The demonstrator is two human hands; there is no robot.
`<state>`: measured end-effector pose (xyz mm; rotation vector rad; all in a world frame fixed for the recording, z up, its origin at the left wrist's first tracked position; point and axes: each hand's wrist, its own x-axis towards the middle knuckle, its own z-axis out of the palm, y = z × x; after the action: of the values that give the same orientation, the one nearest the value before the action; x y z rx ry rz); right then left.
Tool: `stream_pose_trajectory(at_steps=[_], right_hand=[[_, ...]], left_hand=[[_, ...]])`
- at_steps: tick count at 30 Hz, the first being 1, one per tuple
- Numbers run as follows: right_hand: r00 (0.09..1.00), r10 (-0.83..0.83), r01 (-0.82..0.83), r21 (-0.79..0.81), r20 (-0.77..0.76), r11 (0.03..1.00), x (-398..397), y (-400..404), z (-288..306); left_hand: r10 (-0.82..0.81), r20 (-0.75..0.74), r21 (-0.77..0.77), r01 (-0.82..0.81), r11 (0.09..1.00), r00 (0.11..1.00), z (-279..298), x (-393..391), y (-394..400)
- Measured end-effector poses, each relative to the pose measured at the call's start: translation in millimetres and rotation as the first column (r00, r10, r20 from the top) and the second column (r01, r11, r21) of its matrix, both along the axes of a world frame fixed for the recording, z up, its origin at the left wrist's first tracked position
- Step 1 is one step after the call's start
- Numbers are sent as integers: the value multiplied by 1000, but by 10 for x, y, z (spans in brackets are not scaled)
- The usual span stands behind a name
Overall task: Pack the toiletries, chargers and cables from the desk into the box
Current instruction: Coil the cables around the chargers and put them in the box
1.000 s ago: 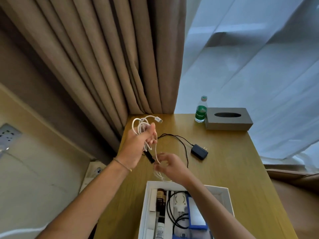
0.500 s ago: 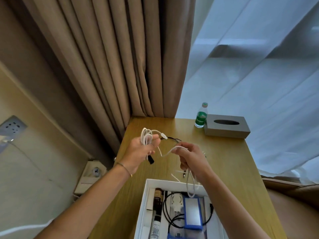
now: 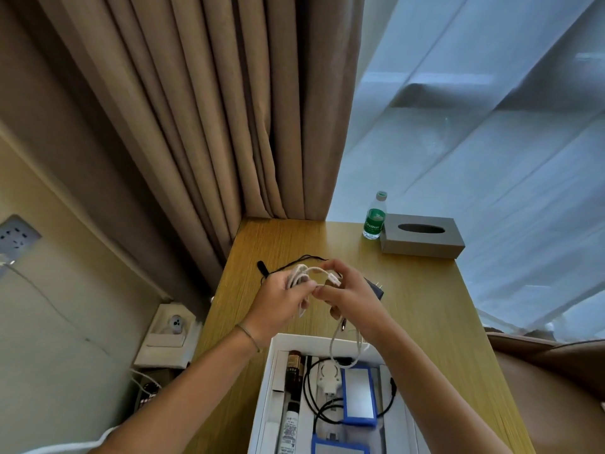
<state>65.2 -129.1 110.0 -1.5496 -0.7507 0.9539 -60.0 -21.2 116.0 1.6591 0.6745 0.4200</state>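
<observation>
My left hand (image 3: 281, 301) and my right hand (image 3: 347, 294) meet above the wooden desk (image 3: 425, 306), both gripping a coiled white cable (image 3: 302, 276). A loose loop of that cable hangs down from my right hand over the box. The white box (image 3: 266, 388) sits at the desk's near edge and holds toiletry tubes, a black cable, a white charger and two blue-edged packs. A black charger (image 3: 376, 287) lies on the desk, mostly hidden behind my right hand, and its black cable (image 3: 294, 262) runs left on the desk.
A green-labelled water bottle (image 3: 375, 217) and a grey tissue box (image 3: 422, 235) stand at the far right of the desk. Brown curtains hang behind the desk, sheer drapes to the right. Wall sockets and a white cord are low on the left.
My hands have come together: the right hand rose to meet the left one at the white coil. The cable's slack loop has shortened, and the black cable's plug now lies on the desk.
</observation>
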Motion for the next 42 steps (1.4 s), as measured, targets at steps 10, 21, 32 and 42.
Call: stream_pose_trajectory(at_steps=[10,21,32,42], right_hand=[[979,174,-158,-134,110,978,219,-277,-149],[965,179,-161,-106,193,981,257,-476,-164],[926,262,-269,-13,273,963,123,-148,127],[804,-86,109,-4,589,994,251,3,32]], left_hand=[[445,197,-895,-25,445,874,97,-153,422],[750,178,-909,-185,373,637,167,-164,803],[290,-119,-55,-298,953,950,-301,7,205],[-322,239,-527,401,749,916,-233,-197,18]])
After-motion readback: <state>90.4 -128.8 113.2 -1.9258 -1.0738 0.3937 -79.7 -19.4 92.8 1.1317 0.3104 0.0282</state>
